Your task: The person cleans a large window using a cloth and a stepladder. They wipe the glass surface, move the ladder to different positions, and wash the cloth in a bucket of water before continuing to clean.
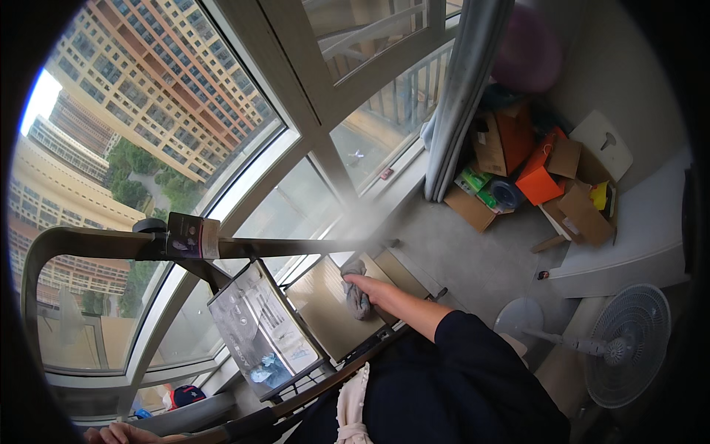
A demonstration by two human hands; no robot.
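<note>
Closed around a bunched grey cloth [358,299], my right hand [363,286] presses it on the beige deck [319,305] of what looks like a folding step machine or treadmill. My left hand [125,434] is at the bottom left edge, by the dark lower rail of the frame; its fingers are curled, partly cut off, and its hold cannot be made out. Between the rails lies a panel [266,327] with print and pictures. A printed tag [192,236] hangs on the upper dark metal rail [277,246].
Tall windows and a sill [399,177] run along the far side. Grey curtain [471,100] hangs beside opened cardboard boxes [582,211] and an orange box [538,177]. A white standing fan [627,347] is at right. A cap [187,396] lies at lower left.
</note>
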